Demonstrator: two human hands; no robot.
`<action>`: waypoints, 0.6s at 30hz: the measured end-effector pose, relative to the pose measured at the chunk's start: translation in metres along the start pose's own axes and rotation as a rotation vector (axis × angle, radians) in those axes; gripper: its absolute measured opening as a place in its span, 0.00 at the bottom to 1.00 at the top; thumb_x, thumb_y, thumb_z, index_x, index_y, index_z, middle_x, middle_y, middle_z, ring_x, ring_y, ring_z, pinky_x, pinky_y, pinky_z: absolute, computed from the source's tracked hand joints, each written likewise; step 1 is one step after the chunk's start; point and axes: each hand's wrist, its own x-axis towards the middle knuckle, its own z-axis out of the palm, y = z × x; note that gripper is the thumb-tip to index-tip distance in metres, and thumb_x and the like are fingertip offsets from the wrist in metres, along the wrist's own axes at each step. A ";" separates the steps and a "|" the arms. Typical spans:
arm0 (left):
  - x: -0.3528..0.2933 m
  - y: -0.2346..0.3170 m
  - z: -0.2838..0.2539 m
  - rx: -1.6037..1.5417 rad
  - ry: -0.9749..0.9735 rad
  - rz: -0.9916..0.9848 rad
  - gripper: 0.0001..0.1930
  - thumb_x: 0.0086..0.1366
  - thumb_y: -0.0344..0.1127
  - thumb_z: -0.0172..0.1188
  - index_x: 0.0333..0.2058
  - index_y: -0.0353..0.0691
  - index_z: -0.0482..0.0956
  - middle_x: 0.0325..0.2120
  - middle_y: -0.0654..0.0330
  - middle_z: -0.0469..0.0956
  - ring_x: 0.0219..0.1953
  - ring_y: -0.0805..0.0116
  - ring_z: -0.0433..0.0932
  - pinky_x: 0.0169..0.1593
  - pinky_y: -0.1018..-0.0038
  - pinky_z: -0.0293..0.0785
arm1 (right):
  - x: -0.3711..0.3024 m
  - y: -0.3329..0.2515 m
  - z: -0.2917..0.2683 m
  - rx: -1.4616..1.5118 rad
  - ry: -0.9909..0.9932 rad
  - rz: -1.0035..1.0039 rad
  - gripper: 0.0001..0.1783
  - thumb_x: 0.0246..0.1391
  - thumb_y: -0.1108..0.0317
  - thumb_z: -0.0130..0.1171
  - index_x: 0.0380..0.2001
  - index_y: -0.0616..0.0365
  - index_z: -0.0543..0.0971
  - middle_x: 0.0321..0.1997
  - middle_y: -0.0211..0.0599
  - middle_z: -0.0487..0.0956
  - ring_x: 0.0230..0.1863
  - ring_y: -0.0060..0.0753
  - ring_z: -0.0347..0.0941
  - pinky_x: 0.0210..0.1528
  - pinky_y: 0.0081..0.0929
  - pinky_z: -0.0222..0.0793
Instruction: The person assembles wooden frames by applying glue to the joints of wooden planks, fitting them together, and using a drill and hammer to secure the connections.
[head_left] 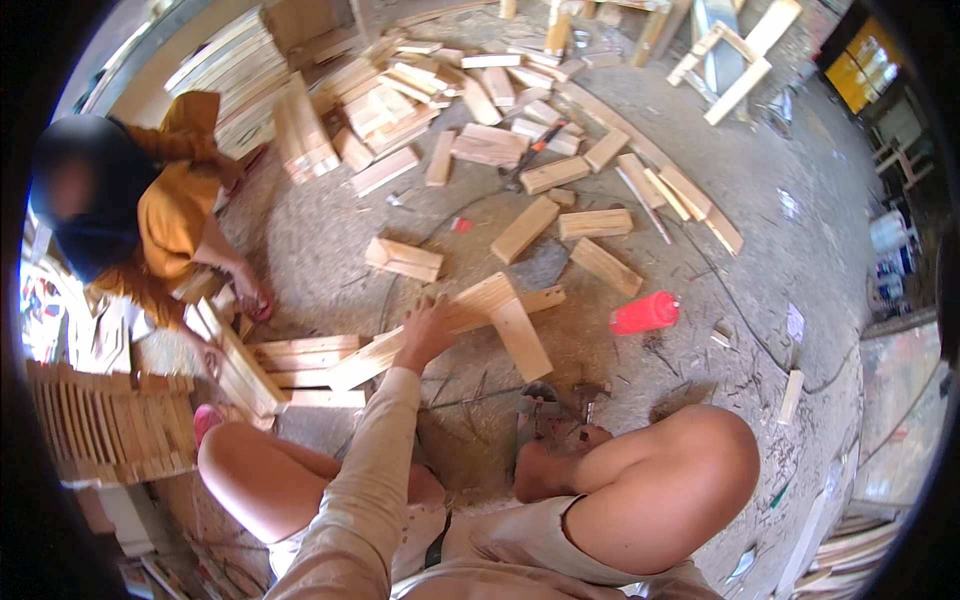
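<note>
My left hand (425,335) reaches forward in a beige sleeve and lies flat on a long pale wooden slat (380,352) on the concrete floor, fingers stretched out. A shorter board (520,335) crosses that slat just right of the hand. My right hand is out of sight. My bare knees (680,470) frame the bottom of the picture, and my foot (540,470) stands beside a small metal tool (543,400).
A person in a mustard top (170,210) squats at the left, one hand (250,298) on stacked slats (300,360). A red cylinder (645,313) lies to the right. Several loose wood blocks (525,228) cover the floor ahead. A slatted panel (110,425) sits lower left.
</note>
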 end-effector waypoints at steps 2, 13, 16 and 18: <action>0.000 0.005 -0.009 -0.066 0.045 0.024 0.41 0.53 0.50 0.74 0.63 0.40 0.71 0.59 0.45 0.72 0.58 0.42 0.75 0.60 0.48 0.70 | 0.012 0.011 0.013 -0.069 0.017 -0.047 0.17 0.59 0.59 0.65 0.44 0.62 0.80 0.35 0.51 0.83 0.38 0.50 0.80 0.40 0.43 0.74; 0.013 0.002 0.010 -0.223 0.077 0.039 0.37 0.56 0.53 0.73 0.59 0.35 0.75 0.54 0.43 0.77 0.58 0.37 0.73 0.61 0.49 0.69 | 0.157 -0.088 -0.063 -0.029 0.410 -0.276 0.19 0.61 0.58 0.61 0.48 0.60 0.78 0.47 0.53 0.80 0.48 0.58 0.77 0.48 0.51 0.75; 0.012 0.012 0.002 -0.231 0.122 0.039 0.34 0.57 0.49 0.72 0.58 0.34 0.75 0.54 0.43 0.76 0.58 0.38 0.72 0.62 0.50 0.69 | 0.231 -0.097 -0.082 -0.167 0.575 -0.273 0.17 0.60 0.60 0.61 0.46 0.62 0.77 0.53 0.55 0.76 0.51 0.57 0.75 0.46 0.48 0.77; 0.010 0.016 -0.007 -0.234 0.164 0.029 0.32 0.58 0.46 0.72 0.57 0.35 0.76 0.54 0.44 0.76 0.58 0.39 0.72 0.62 0.50 0.69 | 0.270 -0.115 -0.092 -0.155 0.549 -0.147 0.19 0.60 0.63 0.57 0.51 0.64 0.77 0.59 0.57 0.73 0.59 0.61 0.71 0.54 0.54 0.74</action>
